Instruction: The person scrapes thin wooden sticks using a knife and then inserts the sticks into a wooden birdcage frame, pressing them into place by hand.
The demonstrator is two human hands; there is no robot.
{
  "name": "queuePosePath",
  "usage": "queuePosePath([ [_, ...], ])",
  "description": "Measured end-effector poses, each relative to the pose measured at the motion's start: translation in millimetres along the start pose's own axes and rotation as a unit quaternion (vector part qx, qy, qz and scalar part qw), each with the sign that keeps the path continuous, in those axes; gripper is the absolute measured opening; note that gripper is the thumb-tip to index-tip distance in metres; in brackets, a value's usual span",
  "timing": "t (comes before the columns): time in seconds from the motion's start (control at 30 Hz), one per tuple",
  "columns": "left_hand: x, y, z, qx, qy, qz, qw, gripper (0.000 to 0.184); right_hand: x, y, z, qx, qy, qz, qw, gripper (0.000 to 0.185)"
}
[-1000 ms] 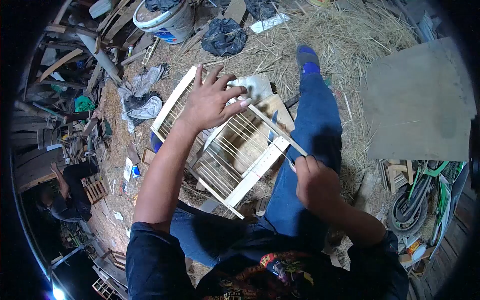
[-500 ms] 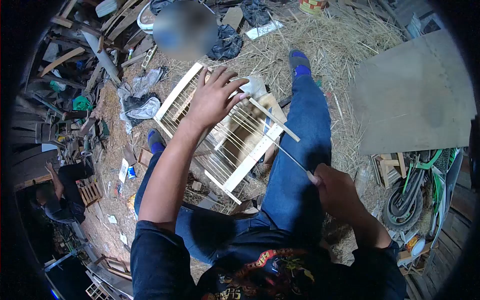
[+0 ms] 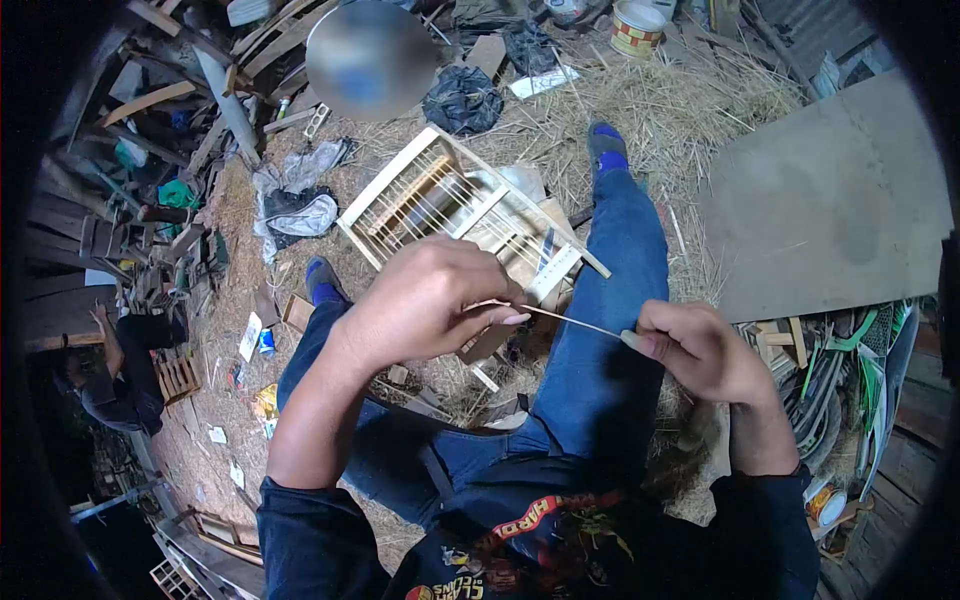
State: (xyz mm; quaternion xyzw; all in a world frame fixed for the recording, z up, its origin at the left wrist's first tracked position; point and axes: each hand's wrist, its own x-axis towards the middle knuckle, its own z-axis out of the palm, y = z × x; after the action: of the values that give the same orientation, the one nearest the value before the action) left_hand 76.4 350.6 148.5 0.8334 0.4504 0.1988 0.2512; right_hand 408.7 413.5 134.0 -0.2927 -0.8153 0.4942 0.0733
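A thin wooden stick (image 3: 570, 319) spans the gap between my two hands. My left hand (image 3: 435, 300) pinches its left end with thumb and fingers, in front of a cage-like wooden frame. My right hand (image 3: 705, 352) grips the other end between thumb and forefinger, above my right thigh. The pale wooden frame (image 3: 388, 176), strung with thin parallel rods, rests tilted between my legs. My left hand and forearm hide its lower left part.
Straw and wood scraps cover the ground. A large flat board (image 3: 820, 200) lies at right, above a green motorbike (image 3: 860, 330). A black plastic bag (image 3: 462, 100) and a bucket (image 3: 637, 30) are beyond the frame. Another person (image 3: 120, 375) sits at far left.
My left hand has let go of the wooden frame and moved down to pinch the stick's free end. My right hand has risen with the stick, which is now closer to level.
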Motion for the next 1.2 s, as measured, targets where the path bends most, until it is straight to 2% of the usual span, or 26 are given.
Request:
queuePosePath([
  [0.13,-25,-2,9,-0.019,0.037,-0.024,0.999,0.013,16,2,-3,0.001,-0.033,-0.025,0.999,0.027],
  [0.17,-30,-2,12,-0.028,0.058,-0.039,0.997,0.012,19,8,-4,0.061,-0.051,0.012,0.997,0.024],
  [0.2,-36,-3,15,-0.038,0.079,-0.054,0.995,0.011,22,12,-2,0.06,-0.053,0.013,0.997,0.024],
  [0.27,-47,-5,19,-0.04,0.102,-0.078,0.991,0.011,28,20,2,0.234,0.052,0.057,0.969,0.023],
  [0.33,-56,-7,23,-0.039,0.127,-0.102,0.986,0.011,30,37,9,0.251,0.038,0.089,0.963,0.023],
  [0.4,-66,-8,30,-0.078,0.158,-0.172,0.969,0.009,34,60,34,0.216,-0.08,0.162,0.96,0.025],
  [0.43,-70,-11,33,-0.055,0.163,-0.151,0.973,0.008,35,78,54,0.219,-0.095,0.123,0.963,0.025],
  [0.53,-83,-14,39,-0.065,0.175,-0.19,0.964,0.011,41,91,76,0.39,-0.051,0.04,0.918,0.066],
  [0.6,-94,-16,39,-0.068,0.175,-0.213,0.959,0.01,38,112,73,0.503,0.009,0.091,0.859,0.085],
  [0.63,-98,-17,38,-0.069,0.175,-0.231,0.955,0.009,36,120,69,0.537,0.026,0.09,0.838,0.09],
  [0.67,-102,-16,35,-0.065,0.178,-0.235,0.953,0.009,36,128,65,0.551,-0.001,0.096,0.829,0.079],
  [0.77,-114,-8,32,-0.132,0.194,-0.287,0.929,0.008,52,127,82,0.289,-0.061,0.238,0.925,0.049],
  [0.8,-119,-7,36,-0.192,0.219,-0.309,0.905,0.009,65,123,105,0.2,-0.074,0.27,0.939,0.039],
  [0.83,-122,-6,39,-0.251,0.241,-0.329,0.878,0.01,75,128,127,0.186,-0.073,0.3,0.933,0.039],
  [0.87,-125,-5,43,-0.249,0.242,-0.328,0.878,0.01,88,143,149,0.093,-0.07,0.315,0.942,0.039],
  [0.9,-128,-3,47,-0.276,0.268,-0.333,0.861,0.012,101,184,181,-0.033,-0.037,0.247,0.968,0.04],
  [0.93,-130,0,51,-0.303,0.293,-0.337,0.842,0.013,112,204,205,-0.033,-0.038,0.245,0.968,0.04],
  [0.97,-132,5,52,-0.323,0.305,-0.345,0.827,0.015,124,219,225,-0.072,0.042,0.208,0.974,0.042],
  [1.0,-135,9,54,-0.321,0.309,-0.347,0.825,0.015,132,229,239,-0.09,0.08,0.186,0.975,0.044],
  [1.03,-138,13,55,-0.36,0.331,-0.345,0.801,0.015,140,238,252,-0.11,0.118,0.164,0.973,0.046],
  [1.07,-141,15,56,-0.399,0.352,-0.341,0.775,0.015,142,245,259,-0.131,0.146,0.181,0.964,0.049],
  [1.2,-156,20,59,-0.448,0.382,-0.337,0.735,0.016,151,260,279,-0.165,0.226,0.217,0.935,0.054],
])
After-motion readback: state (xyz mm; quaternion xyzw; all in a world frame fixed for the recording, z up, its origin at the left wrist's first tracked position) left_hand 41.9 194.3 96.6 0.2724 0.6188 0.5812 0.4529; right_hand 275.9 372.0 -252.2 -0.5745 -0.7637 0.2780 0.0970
